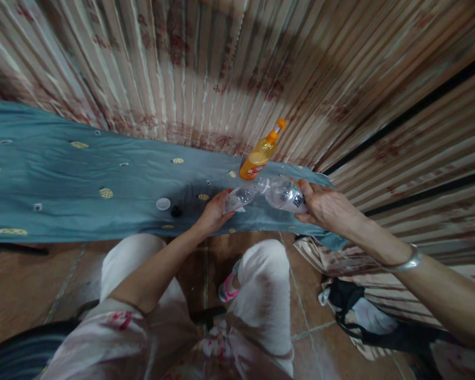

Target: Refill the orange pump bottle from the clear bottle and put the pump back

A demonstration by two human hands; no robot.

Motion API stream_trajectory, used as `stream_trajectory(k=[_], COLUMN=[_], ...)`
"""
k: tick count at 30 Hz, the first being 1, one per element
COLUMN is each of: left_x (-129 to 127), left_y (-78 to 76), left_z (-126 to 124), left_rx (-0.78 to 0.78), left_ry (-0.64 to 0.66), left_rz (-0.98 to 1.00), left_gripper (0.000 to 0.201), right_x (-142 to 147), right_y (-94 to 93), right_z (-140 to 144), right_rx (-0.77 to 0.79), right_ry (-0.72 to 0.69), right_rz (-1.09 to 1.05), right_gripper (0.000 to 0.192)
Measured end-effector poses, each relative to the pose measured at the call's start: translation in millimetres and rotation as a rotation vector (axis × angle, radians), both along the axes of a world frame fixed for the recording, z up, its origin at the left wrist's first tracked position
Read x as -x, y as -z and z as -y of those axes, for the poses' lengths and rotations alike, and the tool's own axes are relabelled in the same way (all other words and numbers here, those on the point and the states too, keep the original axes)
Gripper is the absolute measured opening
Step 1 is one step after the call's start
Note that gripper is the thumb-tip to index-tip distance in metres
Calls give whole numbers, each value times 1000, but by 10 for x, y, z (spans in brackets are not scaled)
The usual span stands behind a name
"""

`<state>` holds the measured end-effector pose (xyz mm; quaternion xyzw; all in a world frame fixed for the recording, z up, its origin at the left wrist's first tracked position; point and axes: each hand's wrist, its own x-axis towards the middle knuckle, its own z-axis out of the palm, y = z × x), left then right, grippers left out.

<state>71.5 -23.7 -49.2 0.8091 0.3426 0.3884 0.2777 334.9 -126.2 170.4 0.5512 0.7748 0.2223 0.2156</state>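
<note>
Clasped in the right hand (328, 207), a tilted clear bottle (285, 194) is held mouth to mouth with a smaller bottle (242, 197) gripped by the left hand (215, 212), so both necks are best kept aligned and steady, below the orange bottle (259, 154).

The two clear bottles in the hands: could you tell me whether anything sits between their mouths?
Nothing visible does. The left hand holds one clear bottle, the right hand the other, mouths meeting. The orange bottle stands behind them.
</note>
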Motion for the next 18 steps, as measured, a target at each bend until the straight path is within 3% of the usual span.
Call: stream_trajectory(k=[18], left_x=[-6], left_y=[-20], left_z=[15], left_rx=[-5], left_ry=[-11], left_rz=[-15], left_gripper=[68], right_x=[35], right_y=[-20], right_z=[12], right_rx=[19], right_ry=[26], right_rz=[1], right_gripper=[67])
